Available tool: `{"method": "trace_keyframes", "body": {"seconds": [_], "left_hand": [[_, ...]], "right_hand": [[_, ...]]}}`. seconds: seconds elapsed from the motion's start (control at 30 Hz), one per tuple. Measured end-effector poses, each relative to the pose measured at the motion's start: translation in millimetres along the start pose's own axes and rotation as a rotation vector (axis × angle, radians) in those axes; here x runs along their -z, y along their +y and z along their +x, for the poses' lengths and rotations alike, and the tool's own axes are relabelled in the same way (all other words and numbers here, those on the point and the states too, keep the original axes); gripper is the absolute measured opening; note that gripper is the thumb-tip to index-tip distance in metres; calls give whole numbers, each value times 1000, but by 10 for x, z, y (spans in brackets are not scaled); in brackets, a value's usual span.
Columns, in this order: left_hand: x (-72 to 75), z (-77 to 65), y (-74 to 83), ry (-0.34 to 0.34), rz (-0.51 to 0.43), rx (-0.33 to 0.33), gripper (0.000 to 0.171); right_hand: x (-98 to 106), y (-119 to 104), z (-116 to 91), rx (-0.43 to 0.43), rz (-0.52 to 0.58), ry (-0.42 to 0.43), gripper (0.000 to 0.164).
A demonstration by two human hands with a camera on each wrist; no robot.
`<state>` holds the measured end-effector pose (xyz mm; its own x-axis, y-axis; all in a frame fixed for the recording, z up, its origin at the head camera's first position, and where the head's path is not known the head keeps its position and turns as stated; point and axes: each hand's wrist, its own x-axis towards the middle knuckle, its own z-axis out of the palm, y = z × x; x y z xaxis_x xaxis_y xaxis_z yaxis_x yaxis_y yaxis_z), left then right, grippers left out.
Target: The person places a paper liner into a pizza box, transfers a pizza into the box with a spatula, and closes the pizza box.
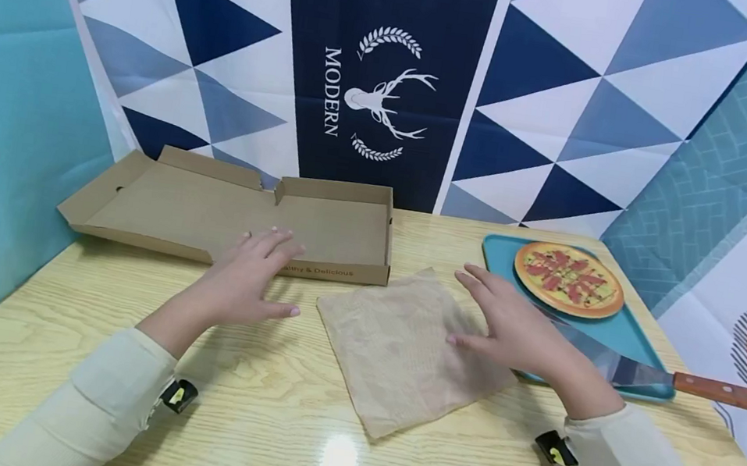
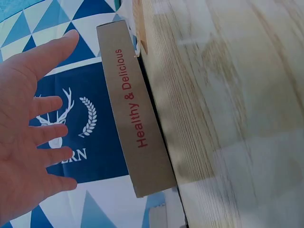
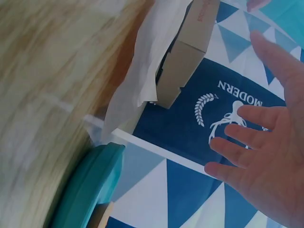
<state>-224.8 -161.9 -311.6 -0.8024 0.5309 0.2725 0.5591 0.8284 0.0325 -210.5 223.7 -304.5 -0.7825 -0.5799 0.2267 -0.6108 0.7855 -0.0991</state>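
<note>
My left hand (image 1: 242, 276) hovers with spread fingers in front of an open cardboard pizza box (image 1: 338, 230), holding nothing. In the left wrist view the palm (image 2: 21, 128) faces the box's side printed "Healthy & Delicious" (image 2: 130, 107). My right hand (image 1: 510, 322), also with fingers spread and nothing in it, is over the right part of a brown paper sheet (image 1: 394, 346) lying on the table. The right wrist view shows its fingers (image 3: 247, 135) extended, apart from the paper (image 3: 142, 61) and the box (image 3: 183, 66).
A teal tray (image 1: 639, 339) at the right bears a round pizza (image 1: 569, 280). A pizza server with a wooden handle (image 1: 735, 393) rests across it, the handle jutting past the tray's edge. Patterned cloth (image 1: 376, 107) hangs behind the wooden table (image 1: 263, 423).
</note>
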Motion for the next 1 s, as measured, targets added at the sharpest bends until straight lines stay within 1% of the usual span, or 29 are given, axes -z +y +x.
{"method": "trace_keyframes", "body": {"seconds": [0.13,0.23,0.33,0.47,0.63,0.8,0.93,1.0], "left_hand": [[-5,2,26,19,-79,-7,75],[-3,4,52,16,-136,12,67],[0,10,74,14,-175,37,61],[7,28,97,7,-209,62,57],[8,58,124,-18,-260,82,52],[-41,82,140,-27,-316,127,45],[-120,90,145,-61,-456,189,38],[-168,92,143,-94,-540,240,35]], "right_hand": [[-12,2,18,-26,-29,17,78],[-21,0,24,-75,-39,27,72],[-33,3,22,-125,-24,29,63],[-46,6,16,-174,16,21,50],[-71,14,9,-201,42,18,44],[-89,13,-3,-209,71,29,40],[-99,14,-24,-201,64,37,39],[-100,15,-37,-193,52,38,39]]}}
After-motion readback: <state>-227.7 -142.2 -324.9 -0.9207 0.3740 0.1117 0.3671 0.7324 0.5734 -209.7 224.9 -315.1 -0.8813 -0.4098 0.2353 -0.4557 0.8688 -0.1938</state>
